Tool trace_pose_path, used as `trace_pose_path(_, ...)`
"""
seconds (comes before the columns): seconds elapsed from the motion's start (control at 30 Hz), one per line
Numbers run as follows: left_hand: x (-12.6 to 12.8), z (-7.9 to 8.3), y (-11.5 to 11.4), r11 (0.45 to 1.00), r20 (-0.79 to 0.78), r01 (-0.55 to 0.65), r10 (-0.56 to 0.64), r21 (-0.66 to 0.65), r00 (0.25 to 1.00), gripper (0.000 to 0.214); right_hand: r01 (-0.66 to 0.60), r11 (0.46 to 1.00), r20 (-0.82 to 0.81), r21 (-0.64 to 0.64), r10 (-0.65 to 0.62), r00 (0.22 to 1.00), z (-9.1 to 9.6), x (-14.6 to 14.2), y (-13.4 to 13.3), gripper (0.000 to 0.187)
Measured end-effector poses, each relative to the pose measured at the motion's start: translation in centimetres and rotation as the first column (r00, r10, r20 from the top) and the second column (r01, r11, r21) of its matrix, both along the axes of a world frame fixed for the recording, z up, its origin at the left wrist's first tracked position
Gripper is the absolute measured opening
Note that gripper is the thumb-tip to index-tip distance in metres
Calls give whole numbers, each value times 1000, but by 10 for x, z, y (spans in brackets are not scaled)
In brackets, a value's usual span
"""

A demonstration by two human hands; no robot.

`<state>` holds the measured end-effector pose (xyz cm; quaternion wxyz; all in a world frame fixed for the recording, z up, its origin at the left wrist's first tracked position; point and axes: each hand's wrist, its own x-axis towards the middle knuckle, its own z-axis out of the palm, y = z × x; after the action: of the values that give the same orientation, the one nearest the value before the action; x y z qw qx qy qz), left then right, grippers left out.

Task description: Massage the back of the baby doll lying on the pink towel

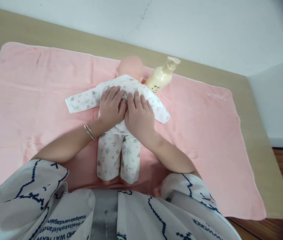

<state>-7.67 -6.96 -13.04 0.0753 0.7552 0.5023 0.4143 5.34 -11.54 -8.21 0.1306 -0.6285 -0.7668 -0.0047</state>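
Note:
A baby doll (129, 66) in white printed pyjamas (111, 153) lies on its back on a pink blanket (31, 100), head away from me. My left hand (111, 108) and my right hand (139, 116) rest side by side on the doll's chest. Both hands lie flat with the fingers stretched out over the shirt, the fingertips pressing at the fabric near the collar. A thin bracelet circles my left wrist.
A cream pump bottle (161, 76) lies tilted beside the doll's head, to its right. The blanket covers a light wooden table (261, 140) against a white wall. Dark wooden floor shows at the right edge.

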Motion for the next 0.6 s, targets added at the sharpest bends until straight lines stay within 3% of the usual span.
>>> trace_pose_path(0.17,2,-7,10,999,18,7,-6,-50,1000,48,-89,992,-62,-93,84,995,-8,21,40,62)
trace_pose_path(0.27,1,-8,11,999,8,40,-40,-30,999,48,-106,990,-74,-92,100,992,-9,21,46,62)
trace_pose_path(0.47,-5,-6,0,983,-40,66,-61,169,997,40,-69,996,45,-63,72,996,4,-2,-5,58)
trace_pose_path(0.6,-5,-5,-4,984,-19,20,-17,176,1000,38,-112,991,75,-79,118,990,12,-3,-26,55)
